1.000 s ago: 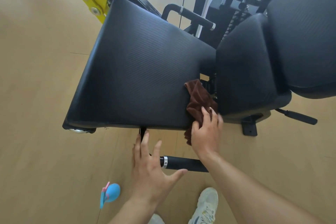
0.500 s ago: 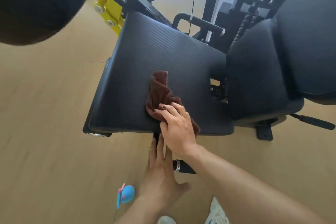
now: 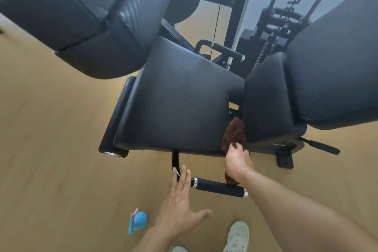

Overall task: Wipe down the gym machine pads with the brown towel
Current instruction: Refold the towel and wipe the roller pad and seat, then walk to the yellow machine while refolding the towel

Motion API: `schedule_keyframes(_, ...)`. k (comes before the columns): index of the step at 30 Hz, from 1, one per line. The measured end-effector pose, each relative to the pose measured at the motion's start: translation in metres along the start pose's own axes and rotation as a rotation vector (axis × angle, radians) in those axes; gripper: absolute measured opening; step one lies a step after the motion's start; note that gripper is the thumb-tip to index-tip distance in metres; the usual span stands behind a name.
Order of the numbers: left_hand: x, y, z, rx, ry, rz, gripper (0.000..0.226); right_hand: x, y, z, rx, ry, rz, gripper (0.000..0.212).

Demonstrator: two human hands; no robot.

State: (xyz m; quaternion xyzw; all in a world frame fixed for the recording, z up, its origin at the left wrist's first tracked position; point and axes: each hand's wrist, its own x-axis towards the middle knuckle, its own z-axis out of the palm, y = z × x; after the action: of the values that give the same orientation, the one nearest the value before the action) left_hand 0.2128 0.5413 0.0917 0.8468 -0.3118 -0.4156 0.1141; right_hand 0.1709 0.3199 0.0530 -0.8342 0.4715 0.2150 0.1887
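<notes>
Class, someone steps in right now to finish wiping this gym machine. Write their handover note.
Right hand: grips the brown towel at the seat pad's near right corner, by the gap to the back pad.
Left hand: open, fingers by the black handle, holding nothing.
Done: cannot tell which pads are wiped.
Left: seat pad surface, back pad, upper pad.

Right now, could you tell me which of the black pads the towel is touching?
The flat seat pad: the brown towel, gripped by the right hand, drapes over its right corner.
</notes>
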Motion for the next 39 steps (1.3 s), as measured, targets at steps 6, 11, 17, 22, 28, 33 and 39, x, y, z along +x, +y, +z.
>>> schedule_keyframes(6,-0.096,0.01,0.038,-0.903,-0.003,-0.433,0.101,-0.118,0.008,-0.039,0.754,-0.178,0.023,0.041)
schedule_keyframes(11,-0.146,0.057,-0.021,-1.379,0.025,-0.451,0.053,-0.252,0.016,-0.084,0.867,-0.158,-0.34,0.056)
schedule_keyframes(17,-0.172,0.095,-0.06,-1.488,-0.116,-0.253,0.057,-0.339,0.053,-0.111,1.146,-0.102,-0.321,0.041)
schedule_keyframes(22,-0.17,0.128,-0.043,-1.422,-0.014,-0.363,0.053,-0.366,0.115,-0.141,1.547,0.317,0.164,0.031)
schedule_keyframes(28,-0.173,0.197,-0.007,-1.294,-0.121,-0.244,0.058,-0.389,0.229,-0.146,1.479,0.451,0.388,0.05)
schedule_keyframes(33,-0.189,0.283,0.038,-1.202,-0.304,-0.089,0.062,-0.423,0.337,-0.134,1.396,0.459,0.54,0.019)
schedule_keyframes(39,-0.215,0.391,0.148,-0.639,-0.323,-0.105,0.024,-0.489,0.463,-0.11,1.412,0.7,0.644,0.016)
